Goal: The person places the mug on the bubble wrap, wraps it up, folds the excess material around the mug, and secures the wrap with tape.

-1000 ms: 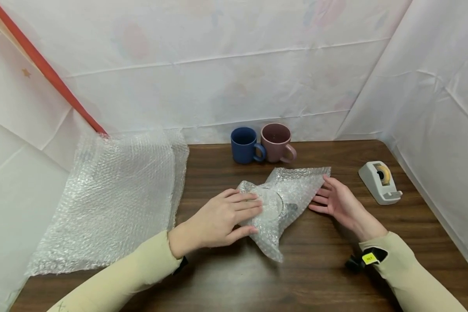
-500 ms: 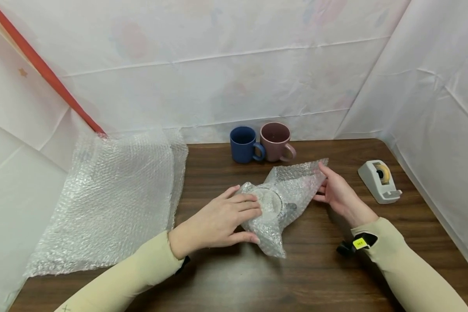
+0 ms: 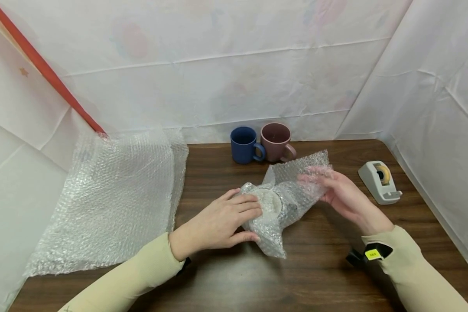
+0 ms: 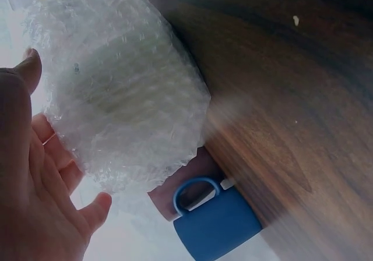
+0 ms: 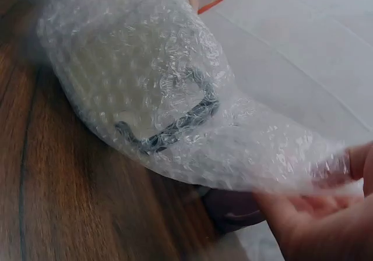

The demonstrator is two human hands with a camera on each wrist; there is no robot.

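Flap (image 3: 294, 193) running right from wrapped mug (image 3: 272, 203) is backed by outstretched right hand (image 3: 343, 195); mug is steadied by unclenched left hand (image 3: 223, 220).

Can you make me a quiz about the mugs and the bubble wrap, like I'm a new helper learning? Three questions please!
1. True or false: in the head view, the blue mug stands to the right of the pink mug.

2. Which hand pinches the loose end of the bubble wrap?
A) left hand
B) right hand
C) neither

3. Fill in the blank: near the right side of the table in the head view stands a ____ with a yellow roll.

Key: 1. False, it stands to the left. 2. B. 3. tape dispenser.
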